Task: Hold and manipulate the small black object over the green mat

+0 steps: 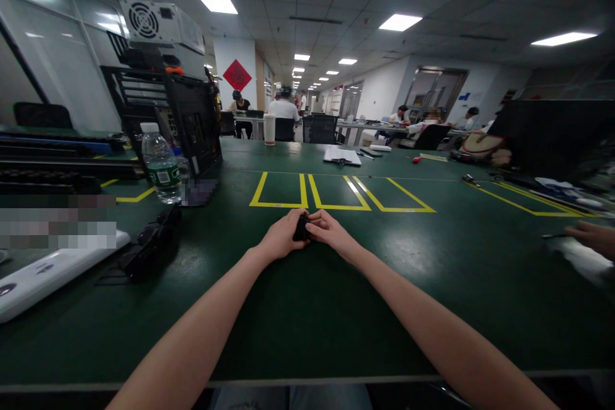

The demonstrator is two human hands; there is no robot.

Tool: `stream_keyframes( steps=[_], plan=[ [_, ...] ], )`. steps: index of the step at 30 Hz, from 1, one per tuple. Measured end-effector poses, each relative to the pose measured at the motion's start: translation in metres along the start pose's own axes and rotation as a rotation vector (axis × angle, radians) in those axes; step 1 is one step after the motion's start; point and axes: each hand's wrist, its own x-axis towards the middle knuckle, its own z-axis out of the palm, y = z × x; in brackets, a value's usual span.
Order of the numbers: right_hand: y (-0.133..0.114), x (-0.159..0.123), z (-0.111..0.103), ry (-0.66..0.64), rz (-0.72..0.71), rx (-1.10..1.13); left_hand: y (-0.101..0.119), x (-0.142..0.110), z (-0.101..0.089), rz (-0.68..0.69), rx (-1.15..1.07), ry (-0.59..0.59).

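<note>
A small black object (302,229) sits between my two hands, just above or on the green table (298,307); its kind is too dark and small to make out. My left hand (283,232) wraps round it from the left, thumb below and fingers above. From the other side, the fingers of my right hand (331,232) pinch against its right edge. Just beyond my hands, yellow tape outlines (341,207) mark the tabletop.
At left stand a water bottle (163,170), a black computer case (187,122), tangled black cables (148,243) and a white power strip (67,269). A clipboard (342,155) and a white cup (270,130) are farther back. Another person's hand (593,237) reaches in at right.
</note>
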Motion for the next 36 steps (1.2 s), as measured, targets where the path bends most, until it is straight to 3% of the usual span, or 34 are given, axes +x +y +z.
stream_keyframes(
  steps=[36],
  plan=[
    [0.010, 0.006, 0.001, 0.016, 0.007, 0.039, -0.005, 0.001, 0.004, 0.020, 0.032, 0.009]
  ],
)
